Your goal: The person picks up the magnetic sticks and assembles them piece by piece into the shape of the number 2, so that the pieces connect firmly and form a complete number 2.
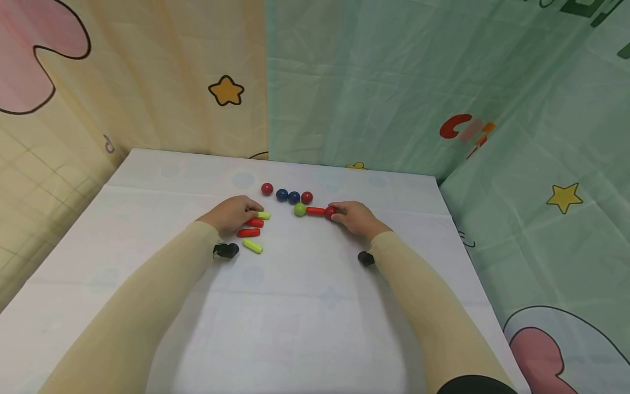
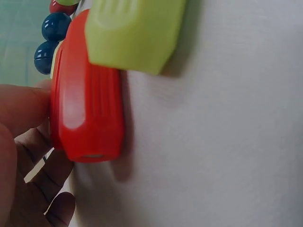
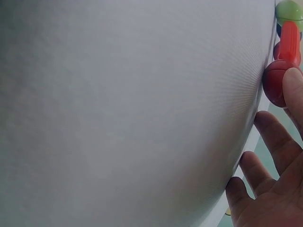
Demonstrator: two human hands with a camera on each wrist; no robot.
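Note:
In the head view my left hand [image 1: 232, 213] pinches the near end of a yellow-green toy rod [image 1: 264, 215]. Just below it lie a red rod [image 1: 255, 222], a second red rod [image 1: 249, 232] and another yellow-green rod [image 1: 253, 246]. In the left wrist view, a red rod [image 2: 90, 104] hides the thumb tip and most of the pinched rod. My right hand [image 1: 356, 219] holds a red ball [image 1: 330, 213] between thumb and finger. That ball joins a red rod [image 1: 315, 211], whose other end meets a green ball [image 1: 300, 209].
Behind the joined pieces sit a red ball [image 1: 267, 189], a blue ball [image 1: 282, 195], a second blue ball [image 1: 293, 197] and another red ball [image 1: 307, 197]. A white cloth covers the table [image 1: 295, 317]. Patterned curtains [image 1: 354, 82] stand along its back and right sides.

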